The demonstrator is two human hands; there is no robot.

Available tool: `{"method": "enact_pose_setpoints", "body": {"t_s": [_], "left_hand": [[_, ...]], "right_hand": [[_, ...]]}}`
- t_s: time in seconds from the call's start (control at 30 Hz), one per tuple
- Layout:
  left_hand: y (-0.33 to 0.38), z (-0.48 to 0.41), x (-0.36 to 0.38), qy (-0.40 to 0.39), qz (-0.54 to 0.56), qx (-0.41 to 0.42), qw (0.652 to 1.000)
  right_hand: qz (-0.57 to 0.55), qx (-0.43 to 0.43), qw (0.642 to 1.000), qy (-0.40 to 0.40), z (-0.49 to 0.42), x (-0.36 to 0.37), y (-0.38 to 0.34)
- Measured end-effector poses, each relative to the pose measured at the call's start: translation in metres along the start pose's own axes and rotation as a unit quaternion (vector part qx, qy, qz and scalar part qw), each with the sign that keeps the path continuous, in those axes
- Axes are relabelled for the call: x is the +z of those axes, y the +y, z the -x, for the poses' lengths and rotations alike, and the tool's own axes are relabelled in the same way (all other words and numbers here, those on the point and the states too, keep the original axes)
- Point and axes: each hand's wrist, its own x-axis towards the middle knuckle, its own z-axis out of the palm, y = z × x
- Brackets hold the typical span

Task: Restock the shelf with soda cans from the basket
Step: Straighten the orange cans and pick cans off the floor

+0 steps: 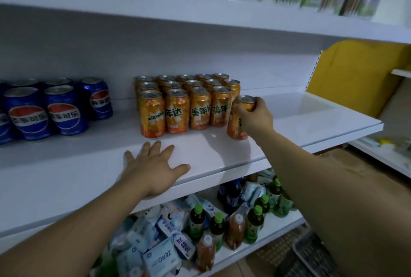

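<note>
Right hand (pixel 253 116) grips an orange can (pixel 239 121) (upright, on the shelf (pixel 222 154)); left hand (pixel 153 167) lies flat, fingers spread.

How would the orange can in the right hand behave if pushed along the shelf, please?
Upright on the glossy shelf, the orange can would probably slide. Tall and narrow, it might tip if pushed high, where the right hand grips.
</note>
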Motion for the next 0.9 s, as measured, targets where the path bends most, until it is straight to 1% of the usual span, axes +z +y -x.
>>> {"method": "enact_pose_setpoints", "body": {"t_s": [0.07, 0.27, 0.5, 0.77, 0.9], "left_hand": [[0.0, -0.001, 0.002, 0.002, -0.002, -0.001, 1.0], [0.0, -0.002, 0.004, 0.001, 0.003, -0.004, 1.0], [0.0, -0.002, 0.004, 0.0, -0.004, -0.008, 1.0], [0.0, -0.003, 0.006, -0.009, -0.002, -0.012, 1.0], [0.0, -0.004, 0.003, -0.008, 0.0, -0.01, 1.0]], "right_hand": [[0.002, -0.002, 1.0, -0.011, -0.015, 0.002, 0.005], [-0.039, -0.003, 0.998, -0.048, -0.052, 0.009, 0.013], [-0.051, -0.001, 0.998, -0.035, -0.079, 0.027, 0.017], [-0.085, -0.006, 0.996, -0.013, -0.08, 0.042, 0.017], [-0.053, -0.003, 0.997, -0.059, -0.068, 0.033, 0.009]]}}
